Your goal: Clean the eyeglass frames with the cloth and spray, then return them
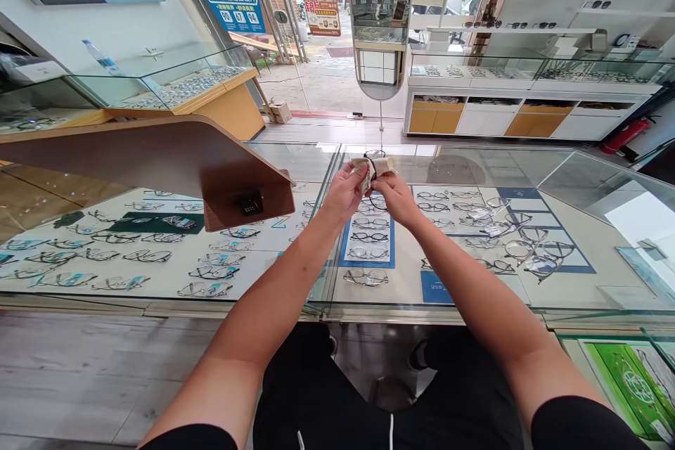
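Above the glass display case, my two hands are close together around a pair of dark-rimmed eyeglasses (pixel 374 154) and a pale cloth (pixel 387 164) with some dark print. My left hand (pixel 345 191) is closed, its thumb and fingers pinching the cloth against the glasses. My right hand (pixel 399 198) is closed as well, its fingertips on the lower part of the dark frame beside the cloth. A round rim hangs just below the fingers. The fingers and cloth hide much of the glasses.
Under the glass top (pixel 295 295) lie several rows of eyeglasses, some on a blue tray (pixel 391 246). A brown wooden board (pixel 158 155) juts over the case at left. An oval mirror (pixel 380 77) stands beyond, and a green packet (pixel 627 383) is at lower right.
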Demonstrator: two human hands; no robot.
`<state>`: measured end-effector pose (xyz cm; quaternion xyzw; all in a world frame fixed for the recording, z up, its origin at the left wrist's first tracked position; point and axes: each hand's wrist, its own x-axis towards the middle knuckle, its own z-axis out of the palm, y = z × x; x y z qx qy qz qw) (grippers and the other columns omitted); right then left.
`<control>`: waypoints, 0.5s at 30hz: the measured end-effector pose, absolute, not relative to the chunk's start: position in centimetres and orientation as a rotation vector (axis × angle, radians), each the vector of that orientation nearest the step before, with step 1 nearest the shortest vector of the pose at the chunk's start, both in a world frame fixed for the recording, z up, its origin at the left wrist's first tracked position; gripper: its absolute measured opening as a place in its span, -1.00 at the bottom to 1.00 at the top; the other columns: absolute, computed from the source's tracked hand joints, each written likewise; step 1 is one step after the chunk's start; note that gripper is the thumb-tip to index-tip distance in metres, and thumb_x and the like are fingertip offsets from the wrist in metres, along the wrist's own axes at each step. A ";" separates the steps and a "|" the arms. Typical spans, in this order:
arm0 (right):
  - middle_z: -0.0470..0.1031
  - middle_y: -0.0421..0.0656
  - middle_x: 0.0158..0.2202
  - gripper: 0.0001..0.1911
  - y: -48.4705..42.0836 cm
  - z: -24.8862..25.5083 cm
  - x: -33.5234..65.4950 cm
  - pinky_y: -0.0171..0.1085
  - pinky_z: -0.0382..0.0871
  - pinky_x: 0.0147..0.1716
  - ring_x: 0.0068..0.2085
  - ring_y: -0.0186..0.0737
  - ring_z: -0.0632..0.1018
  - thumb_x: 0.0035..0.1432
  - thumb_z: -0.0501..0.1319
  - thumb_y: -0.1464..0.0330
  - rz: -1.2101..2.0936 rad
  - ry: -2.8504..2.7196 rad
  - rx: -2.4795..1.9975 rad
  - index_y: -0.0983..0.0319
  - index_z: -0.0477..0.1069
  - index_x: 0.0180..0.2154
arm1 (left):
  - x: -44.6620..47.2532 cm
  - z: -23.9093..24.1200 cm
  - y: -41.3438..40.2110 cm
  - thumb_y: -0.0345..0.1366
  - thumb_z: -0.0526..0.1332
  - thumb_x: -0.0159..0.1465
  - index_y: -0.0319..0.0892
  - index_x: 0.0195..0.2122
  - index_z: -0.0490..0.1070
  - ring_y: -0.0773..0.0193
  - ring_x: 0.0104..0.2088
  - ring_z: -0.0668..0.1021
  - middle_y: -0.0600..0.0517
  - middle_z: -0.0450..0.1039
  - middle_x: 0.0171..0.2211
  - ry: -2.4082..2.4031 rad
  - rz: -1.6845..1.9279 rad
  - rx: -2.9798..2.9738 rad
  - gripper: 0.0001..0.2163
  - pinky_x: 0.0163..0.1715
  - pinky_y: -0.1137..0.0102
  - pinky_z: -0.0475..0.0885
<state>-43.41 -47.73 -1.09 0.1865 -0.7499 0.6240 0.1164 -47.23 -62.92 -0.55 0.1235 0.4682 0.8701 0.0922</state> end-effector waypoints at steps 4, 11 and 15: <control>0.57 -0.10 -0.21 -0.63 -47.9 -1.3 -43.3 -0.08 0.37 0.12 0.01 -0.01 0.55 0.33 0.17 0.17 1.887 -2.156 0.533 0.15 0.51 -0.48 | -47.1 -0.3 -62.8 0.00 0.74 -0.01 -0.16 -0.11 0.47 0.39 -0.53 0.53 0.14 0.56 -0.42 1.380 2.607 0.351 -0.38 -0.60 0.43 0.29; 0.44 -0.12 -0.32 -0.65 -47.9 -1.3 -43.2 -0.08 0.33 0.02 -0.09 -0.02 0.47 0.28 0.16 0.18 1.825 -2.075 0.411 0.14 0.37 -0.53 | -46.7 -0.1 -62.5 -0.17 0.76 -0.01 -0.17 -0.08 0.49 0.37 -0.34 0.65 0.08 0.66 -0.30 1.348 2.595 0.359 -0.41 -0.32 0.46 0.52; 0.41 -0.12 -0.27 -0.65 -47.9 -1.0 -42.9 -0.11 0.33 -0.04 -0.12 -0.07 0.44 0.31 0.16 0.19 1.794 -2.071 0.383 0.14 0.31 -0.52 | -46.6 -0.4 -62.1 -0.12 0.76 -0.03 -0.18 -0.07 0.56 0.30 -0.20 0.70 0.04 0.69 -0.23 1.357 2.611 0.420 -0.41 -0.12 0.41 0.55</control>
